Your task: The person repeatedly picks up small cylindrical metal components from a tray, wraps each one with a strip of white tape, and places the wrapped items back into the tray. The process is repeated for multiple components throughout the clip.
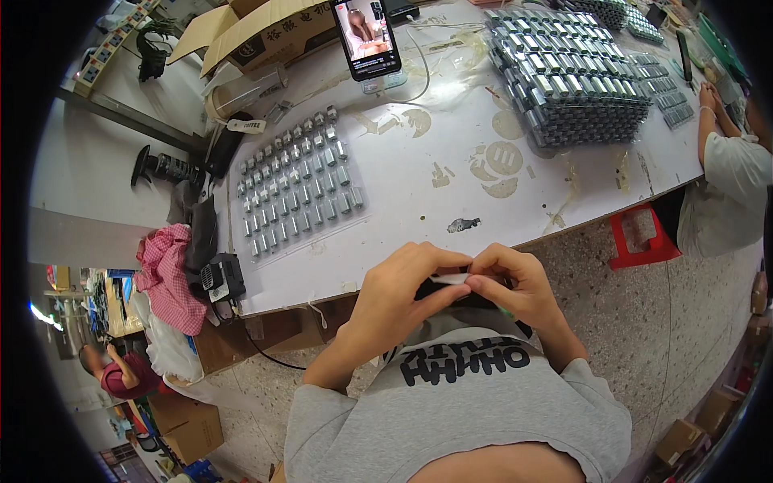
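Note:
Just past the front edge of the table, in front of my chest, my left hand [400,283] and my right hand [515,286] meet at the fingertips. Between them they pinch a small flat white piece [451,278], mostly covered by the fingers, so its kind cannot be made out. Beyond my left hand, a clear plastic tray [354,216] lies on the white table [386,193]. Rows of small silver metal cylinders [304,196] stand in it.
A tall stack of trays with metal parts [564,80] stands at the back right. A phone [366,40] leans on a stand near a cardboard box [266,40]. A black device [221,278] sits at the left edge. A red stool [642,237] and a co-worker's sleeve [733,165] are at right.

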`<state>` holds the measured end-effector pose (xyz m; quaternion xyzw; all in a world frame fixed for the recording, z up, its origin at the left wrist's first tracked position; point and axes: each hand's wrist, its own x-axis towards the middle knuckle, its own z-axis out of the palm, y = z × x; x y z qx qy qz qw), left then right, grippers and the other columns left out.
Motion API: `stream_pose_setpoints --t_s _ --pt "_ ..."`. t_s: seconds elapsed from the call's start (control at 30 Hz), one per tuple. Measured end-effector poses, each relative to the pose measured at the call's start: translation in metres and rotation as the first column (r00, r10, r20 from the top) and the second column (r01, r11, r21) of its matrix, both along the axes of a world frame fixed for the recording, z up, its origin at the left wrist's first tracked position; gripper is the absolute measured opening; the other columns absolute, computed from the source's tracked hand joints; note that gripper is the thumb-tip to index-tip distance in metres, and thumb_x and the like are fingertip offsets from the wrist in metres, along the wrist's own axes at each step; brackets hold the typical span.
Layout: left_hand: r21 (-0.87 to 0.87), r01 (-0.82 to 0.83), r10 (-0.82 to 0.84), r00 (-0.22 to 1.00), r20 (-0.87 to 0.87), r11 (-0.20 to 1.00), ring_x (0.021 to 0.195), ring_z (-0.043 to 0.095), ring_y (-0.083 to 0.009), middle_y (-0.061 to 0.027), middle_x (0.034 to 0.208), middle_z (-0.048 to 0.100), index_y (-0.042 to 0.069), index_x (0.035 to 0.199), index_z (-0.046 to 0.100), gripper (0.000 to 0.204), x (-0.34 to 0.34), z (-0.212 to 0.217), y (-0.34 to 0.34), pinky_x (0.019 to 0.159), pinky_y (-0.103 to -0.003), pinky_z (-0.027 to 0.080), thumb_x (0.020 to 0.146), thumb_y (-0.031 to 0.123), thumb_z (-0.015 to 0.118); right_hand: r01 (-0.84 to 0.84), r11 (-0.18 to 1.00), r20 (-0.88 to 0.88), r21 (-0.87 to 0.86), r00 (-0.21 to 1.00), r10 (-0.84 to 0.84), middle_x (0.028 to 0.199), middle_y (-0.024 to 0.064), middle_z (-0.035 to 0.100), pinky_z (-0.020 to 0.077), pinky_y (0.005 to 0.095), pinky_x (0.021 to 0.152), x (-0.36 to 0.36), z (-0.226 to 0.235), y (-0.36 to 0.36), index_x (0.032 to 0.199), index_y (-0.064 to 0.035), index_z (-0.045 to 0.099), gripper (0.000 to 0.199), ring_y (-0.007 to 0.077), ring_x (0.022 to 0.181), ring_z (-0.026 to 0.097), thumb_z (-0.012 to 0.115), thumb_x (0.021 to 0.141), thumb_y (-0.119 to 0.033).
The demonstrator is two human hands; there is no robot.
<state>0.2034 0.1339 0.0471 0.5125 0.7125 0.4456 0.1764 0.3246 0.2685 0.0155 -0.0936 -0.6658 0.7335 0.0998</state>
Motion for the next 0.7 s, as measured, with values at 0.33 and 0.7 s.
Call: stream_pose_setpoints --t_s 0.33,0.7 --pt "-0.055 0.003 -0.004 1.0 -0.021 0.998 0.07 0.054 -0.0182 -0.0033 0.075 0.056 0.005 0.083 0.061 0.013 -0.009 -0.001 0.0 0.059 -0.028 0.043 0.071 0.009 0.065 0.112 0.965 -0.056 0.237 0.993 -0.102 0.056 -0.0003 0.046 0.0275 0.019 0.043 -0.003 -0.005 -0.004 0.085 -0.001 0.057 0.01 0.0031 0.048 0.035 0.061 0.078 -0.006" --pt "-0.058 -0.09 0.083 0.991 -0.107 0.994 0.07 0.051 -0.0176 -0.0018 0.073 0.055 0.009 0.079 0.063 0.009 -0.015 0.001 -0.004 0.06 -0.028 0.04 0.07 0.009 0.065 0.114 0.961 -0.035 0.253 0.993 -0.109 0.051 -0.0028 0.038 0.0242 0.0202 0.042 -0.003 0.0 -0.002 0.084 -0.002 0.057 0.008 0.0037 0.045 0.029 0.061 0.078 -0.006"
